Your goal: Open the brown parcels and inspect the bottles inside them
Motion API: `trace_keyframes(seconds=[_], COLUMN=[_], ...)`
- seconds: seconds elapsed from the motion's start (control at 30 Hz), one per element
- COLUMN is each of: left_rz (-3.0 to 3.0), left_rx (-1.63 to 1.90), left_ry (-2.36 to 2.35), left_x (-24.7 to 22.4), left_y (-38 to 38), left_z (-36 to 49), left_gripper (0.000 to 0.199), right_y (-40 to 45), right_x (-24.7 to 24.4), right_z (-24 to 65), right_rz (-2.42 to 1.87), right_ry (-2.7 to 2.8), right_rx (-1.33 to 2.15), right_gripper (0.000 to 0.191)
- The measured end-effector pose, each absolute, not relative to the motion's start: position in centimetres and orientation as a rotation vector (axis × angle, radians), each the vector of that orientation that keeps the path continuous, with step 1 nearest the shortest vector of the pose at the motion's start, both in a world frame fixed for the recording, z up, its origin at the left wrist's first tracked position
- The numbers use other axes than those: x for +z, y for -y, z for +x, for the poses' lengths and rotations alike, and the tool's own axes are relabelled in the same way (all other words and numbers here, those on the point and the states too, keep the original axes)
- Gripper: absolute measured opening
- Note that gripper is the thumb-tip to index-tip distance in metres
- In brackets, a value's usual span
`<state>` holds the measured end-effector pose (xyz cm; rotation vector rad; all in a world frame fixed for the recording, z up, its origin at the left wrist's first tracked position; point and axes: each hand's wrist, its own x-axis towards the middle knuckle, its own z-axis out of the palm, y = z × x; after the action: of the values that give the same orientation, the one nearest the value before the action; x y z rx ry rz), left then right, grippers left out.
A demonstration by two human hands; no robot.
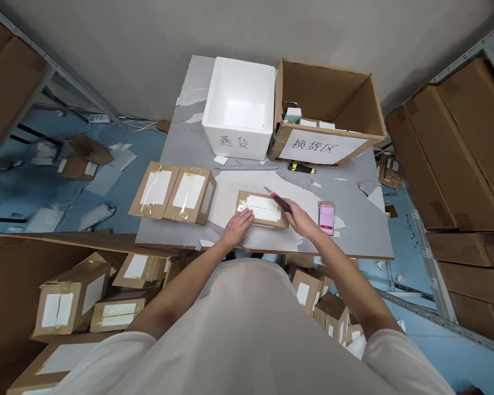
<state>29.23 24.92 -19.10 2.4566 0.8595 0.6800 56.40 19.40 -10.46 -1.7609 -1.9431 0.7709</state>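
Observation:
A small cardboard box (263, 209) with a white label lies on the grey table (354, 219) in front of my body. My left hand (239, 226) rests on the box's left end, fingers laid flat. Wrapped round the handle of a red and black utility knife (281, 203), my right hand (299, 219) is at the box's right end. The knife's blade points up and left over the label. Two taped cardboard boxes (189, 195) stand side by side on the table's left part.
Behind are a white foam box (236, 140) and an open carton (333, 145) holding small boxes. A yellow and black cutter (301, 168) and a phone (326, 218) lie on the right. A large carton (8, 274) of parcels stands left, below the table.

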Motion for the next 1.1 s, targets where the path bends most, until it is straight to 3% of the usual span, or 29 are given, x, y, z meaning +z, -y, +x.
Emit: trace_keyframes(seconds=[0.3,0.63,0.83,1.1], left_rz=[2.481,2.415,2.363,2.392], left_rx=[0.632,0.653,0.654,0.634], left_ry=[-0.862,-0.887,-0.874,-0.903], left_x=[-20.1,-20.1,-20.4,-20.8], left_y=[-24.8,-24.4,-24.5,-24.3], left_z=[29.6,29.5,29.4,29.5], left_gripper=[0.041,0.039,0.038,0.042], right_y=[-25.6,-25.7,-25.6,-21.1], right_x=[-9.5,-8.1,-7.7,-6.2], right_z=[51.9,51.2,51.4,59.3], right_rz=[-1.565,-1.615,-1.714,-1.949], right_ry=[2.67,2.858,2.988,2.842], right_rx=[0.812,0.659,0.623,0.679], right_gripper=[0.055,0.07,0.069,0.073])
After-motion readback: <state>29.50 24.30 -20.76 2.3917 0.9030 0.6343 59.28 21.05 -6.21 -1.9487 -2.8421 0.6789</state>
